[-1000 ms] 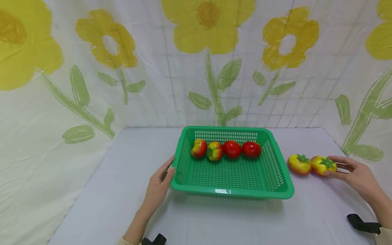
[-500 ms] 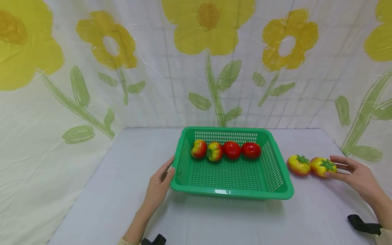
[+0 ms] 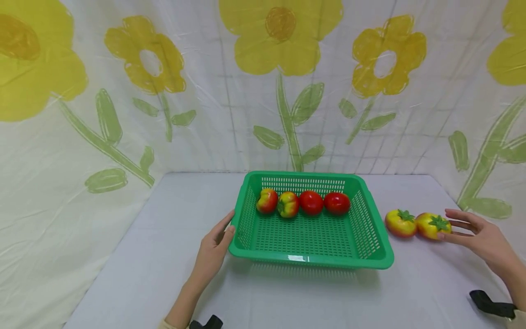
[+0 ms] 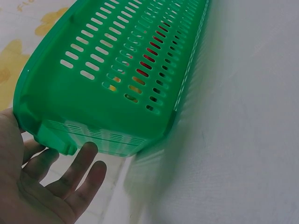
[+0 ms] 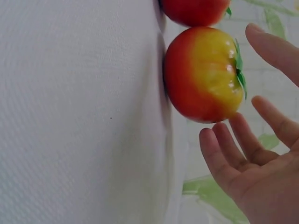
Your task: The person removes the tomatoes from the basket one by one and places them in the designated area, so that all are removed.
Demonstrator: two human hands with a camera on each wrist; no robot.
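A green plastic basket stands mid-table. Inside it, in a row along the back, lie two red-and-yellow pepper-like pieces and two smooth red tomato-like pieces. My left hand touches the basket's left rim, its fingers fairly straight in the left wrist view. To the right of the basket, two red-and-yellow tomatoes with green leafy tops sit side by side, a nearer-basket tomato and an outer tomato. My right hand is beside the outer one, fingers spread and loosely bent, fingertips close to it without gripping.
White cloth covers the table. A white curtain with yellow flowers hangs behind and at both sides. Black straps are worn at both wrists.
My right hand has drawn slightly to the right, away from the outer tomato. The left hand, the basket and the pieces in it stay in place; the head view tilts up slightly.
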